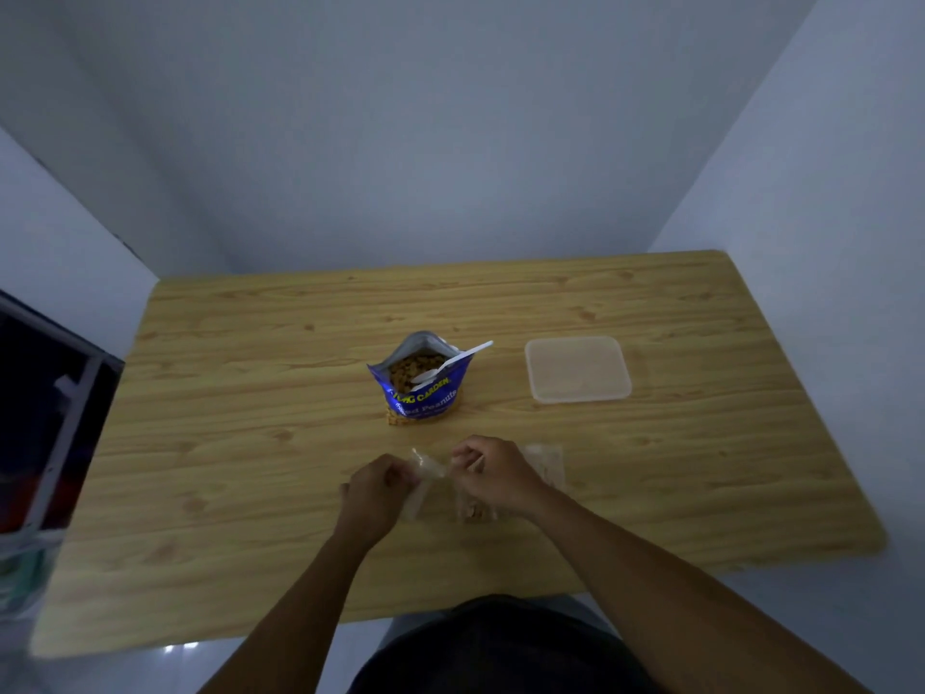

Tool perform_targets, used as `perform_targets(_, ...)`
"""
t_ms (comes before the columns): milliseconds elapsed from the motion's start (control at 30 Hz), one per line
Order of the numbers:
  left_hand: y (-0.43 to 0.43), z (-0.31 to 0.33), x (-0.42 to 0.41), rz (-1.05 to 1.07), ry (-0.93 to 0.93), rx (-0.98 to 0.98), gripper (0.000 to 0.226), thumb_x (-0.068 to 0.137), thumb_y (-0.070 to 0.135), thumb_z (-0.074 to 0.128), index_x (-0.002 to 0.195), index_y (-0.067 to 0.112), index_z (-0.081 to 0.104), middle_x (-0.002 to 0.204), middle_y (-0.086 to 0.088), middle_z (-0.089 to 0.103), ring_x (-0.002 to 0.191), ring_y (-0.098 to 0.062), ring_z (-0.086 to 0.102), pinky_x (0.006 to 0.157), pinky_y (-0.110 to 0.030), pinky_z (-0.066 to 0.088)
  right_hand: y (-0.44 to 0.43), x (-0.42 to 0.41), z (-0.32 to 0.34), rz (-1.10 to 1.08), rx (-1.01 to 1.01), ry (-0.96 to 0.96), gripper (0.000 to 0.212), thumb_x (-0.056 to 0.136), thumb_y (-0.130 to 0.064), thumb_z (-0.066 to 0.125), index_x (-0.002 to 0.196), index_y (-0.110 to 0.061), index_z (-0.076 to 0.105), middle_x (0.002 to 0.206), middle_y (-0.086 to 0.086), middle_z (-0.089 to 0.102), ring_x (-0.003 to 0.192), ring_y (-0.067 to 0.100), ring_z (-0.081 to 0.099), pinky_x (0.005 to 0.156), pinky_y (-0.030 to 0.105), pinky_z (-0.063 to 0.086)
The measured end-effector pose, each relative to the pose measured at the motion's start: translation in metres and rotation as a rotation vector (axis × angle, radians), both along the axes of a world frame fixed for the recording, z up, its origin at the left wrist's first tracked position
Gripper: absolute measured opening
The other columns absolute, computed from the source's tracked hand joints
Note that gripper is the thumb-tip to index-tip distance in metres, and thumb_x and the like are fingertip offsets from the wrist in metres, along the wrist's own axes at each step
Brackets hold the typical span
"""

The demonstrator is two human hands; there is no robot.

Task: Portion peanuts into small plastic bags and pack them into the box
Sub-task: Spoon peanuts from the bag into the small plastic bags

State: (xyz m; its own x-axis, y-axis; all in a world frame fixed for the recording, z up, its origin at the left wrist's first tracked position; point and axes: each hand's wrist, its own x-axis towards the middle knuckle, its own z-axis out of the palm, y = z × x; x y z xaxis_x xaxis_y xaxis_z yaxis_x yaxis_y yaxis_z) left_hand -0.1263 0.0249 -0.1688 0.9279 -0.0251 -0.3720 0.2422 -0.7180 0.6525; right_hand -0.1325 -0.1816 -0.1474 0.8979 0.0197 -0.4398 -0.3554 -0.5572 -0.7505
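A wood-grain counter (250,443) stands pushed into a corner of plain pale walls (400,117), in dim light. At far left a dark window (45,418) with a white frame. Glossy pale floor (150,668) shows below.

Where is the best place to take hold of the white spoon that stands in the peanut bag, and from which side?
Grip the free handle end of the white plastic spoon, coming from the right. The bowl sits inside the open peanut bag, while the handle sticks out over the rim toward the clear box.
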Motion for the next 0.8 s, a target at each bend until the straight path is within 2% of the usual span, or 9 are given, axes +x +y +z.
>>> perform_targets(67,-0.005,0.004,0.004,-0.054,-0.033,-0.058,0.019,0.080,0.021,0.074,0.072,0.035,0.065,0.077,0.029,0.067,0.073,0.005,0.062,0.079,-0.037,0.052,-0.002,0.007,0.005,0.005,0.039,0.012,0.018,0.085,-0.033,0.071,0.097,-0.022,0.079,0.085,-0.015,0.076,0.076,-0.008,0.065,0.069,0.011,0.047)
perform_targets(167,-0.014,0.014,0.011,-0.105,-0.073,-0.092,0.021,0.080,0.025,0.077,0.072,0.037,0.062,0.072,0.015,0.068,0.070,0.001,0.060,0.075,-0.037,0.050,-0.008,0.017,0.012,-0.013,0.114,0.000,0.012,0.088,-0.025,0.073,0.081,-0.020,0.081,0.065,-0.014,0.073,0.059,-0.007,0.061,0.065,0.020,0.050)
perform_targets(267,-0.022,0.025,0.017,-0.125,-0.108,-0.100,0.016,0.080,0.029,0.076,0.074,0.036,0.062,0.074,0.013,0.068,0.072,0.000,0.061,0.076,-0.034,0.047,-0.018,0.024,0.019,-0.038,0.157,0.062,0.015,0.090,-0.023,0.075,0.076,-0.022,0.078,0.065,-0.003,0.074,0.059,0.007,0.066,0.062,0.026,0.053)
perform_targets(400,-0.027,0.028,0.022,-0.153,-0.145,-0.067,0.009,0.075,0.047,0.069,0.077,0.044,0.061,0.079,0.020,0.068,0.077,0.004,0.061,0.084,-0.041,0.046,-0.026,0.029,0.027,-0.050,0.143,0.109,0.017,0.089,-0.026,0.076,0.089,-0.010,0.081,0.072,0.006,0.074,0.060,0.011,0.065,0.051,0.021,0.050)
perform_targets(467,-0.033,0.031,0.020,-0.173,-0.196,-0.026,0.014,0.077,0.044,0.074,0.079,0.041,0.060,0.087,0.019,0.065,0.085,-0.001,0.058,0.085,-0.038,0.040,-0.029,0.029,0.030,-0.062,0.117,0.100,0.015,0.087,-0.027,0.077,0.082,-0.013,0.080,0.071,0.009,0.075,0.060,0.013,0.065,0.053,0.023,0.051)
perform_targets(567,-0.040,0.034,0.016,-0.128,-0.329,0.045,0.026,0.073,0.035,0.081,0.091,0.033,0.063,0.100,0.013,0.054,0.095,-0.009,0.045,0.082,-0.033,0.033,-0.033,0.029,0.034,-0.099,0.081,0.055,0.018,0.082,-0.028,0.076,0.066,-0.022,0.076,0.065,0.005,0.074,0.057,0.010,0.065,0.060,0.028,0.053)
perform_targets(667,-0.048,0.038,0.017,-0.133,-0.424,-0.026,0.012,0.081,0.032,0.076,0.080,0.025,0.067,0.082,0.009,0.059,0.079,-0.009,0.052,0.073,-0.032,0.042,-0.036,0.030,0.037,-0.122,0.084,-0.002,0.014,0.079,-0.024,0.076,0.065,-0.024,0.076,0.059,-0.008,0.071,0.056,0.003,0.063,0.065,0.028,0.054)
perform_targets(733,-0.057,0.044,0.018,-0.120,-0.313,-0.130,0.028,0.092,0.035,0.065,0.071,0.017,0.068,0.064,0.006,0.062,0.061,-0.006,0.056,0.062,-0.033,0.048,-0.036,0.029,0.039,-0.122,0.125,-0.016,0.010,0.079,-0.026,0.078,0.071,-0.020,0.078,0.059,-0.007,0.071,0.055,0.002,0.062,0.064,0.028,0.053)
perform_targets(800,-0.065,0.055,0.018,-0.050,-0.169,-0.242,0.037,0.096,0.040,0.058,0.074,0.016,0.073,0.062,0.005,0.069,0.056,-0.007,0.064,0.060,-0.031,0.053,-0.036,0.027,0.043,-0.121,0.177,-0.045,0.022,0.080,-0.034,0.081,0.077,-0.013,0.079,0.067,0.003,0.074,0.057,0.006,0.062,0.061,0.027,0.052)
